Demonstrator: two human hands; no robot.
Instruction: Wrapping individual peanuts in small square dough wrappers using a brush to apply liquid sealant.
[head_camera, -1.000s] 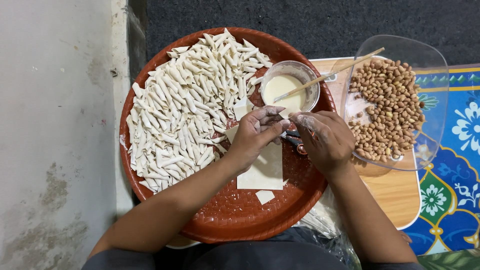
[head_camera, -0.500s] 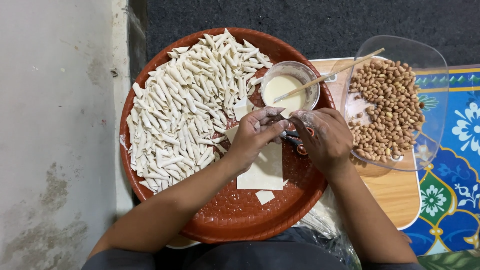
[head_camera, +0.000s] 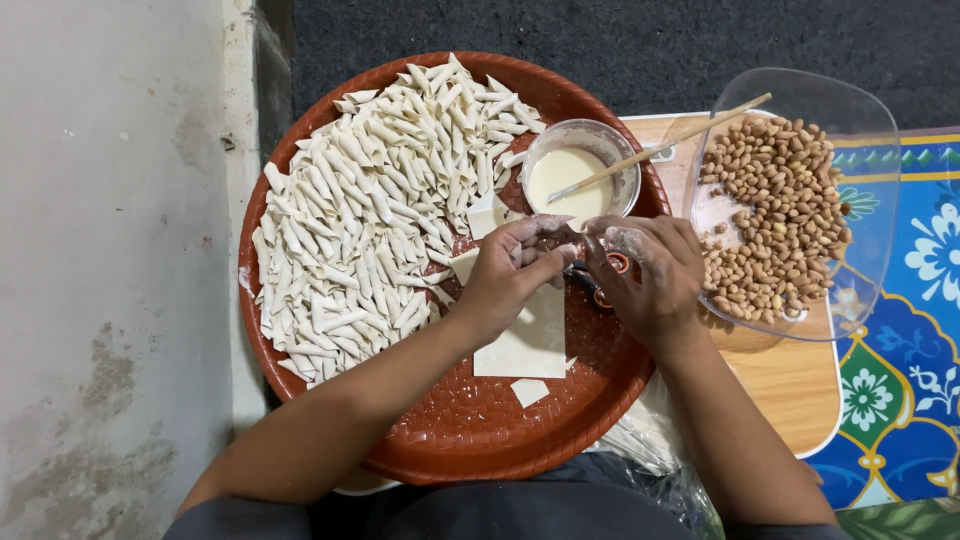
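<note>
The round red tray (head_camera: 470, 440) carries many white rolled pastries (head_camera: 370, 210) and flat wrapper sheets (head_camera: 525, 340). Right of it stands a clear bowl of peanuts (head_camera: 775, 220), then a small paste bowl (head_camera: 580, 175). Left hand (head_camera: 510, 275) and right hand (head_camera: 645, 275) pinch one small wrapper (head_camera: 572, 226) together above the tray.

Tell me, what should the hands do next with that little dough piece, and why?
Probably finish rolling it shut, then lay it on the pile of rolls. The left hand and right hand meet fingertip to fingertip over the red tray, pinching something small, beside the paste bowl.
</note>
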